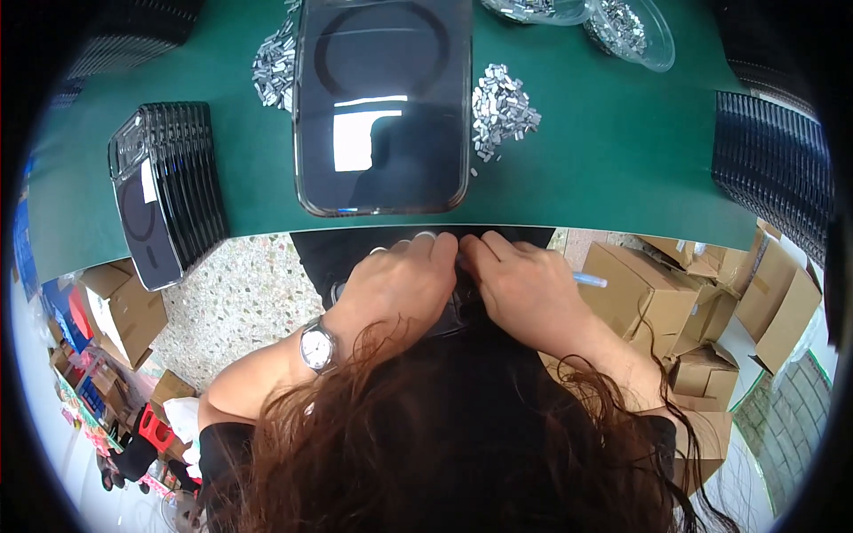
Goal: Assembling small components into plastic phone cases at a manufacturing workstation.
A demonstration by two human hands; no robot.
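My left hand (400,280), with a watch on its wrist, is closed just below the table's front edge. Beside it my right hand (526,289) is closed too, the fingertips of both almost meeting. Between and under them, a dark phone case (451,315) shows only in part against my black clothing; my fingers hide most of it. From the outer side of my right hand sticks out a thin, pale blue pen-like stick (590,280). Just beyond my hands, a large dark phone case with a clear rim (400,169) lies face up, a grey ring on it.
Piles of small silvery metal pieces (502,111) flank the large case. Clear plastic tubs (657,49) of such pieces stand at the back. Stacked phone cases stand at left (191,186) and right (773,147) on the green table (604,169). Cardboard boxes (635,284) crowd the floor.
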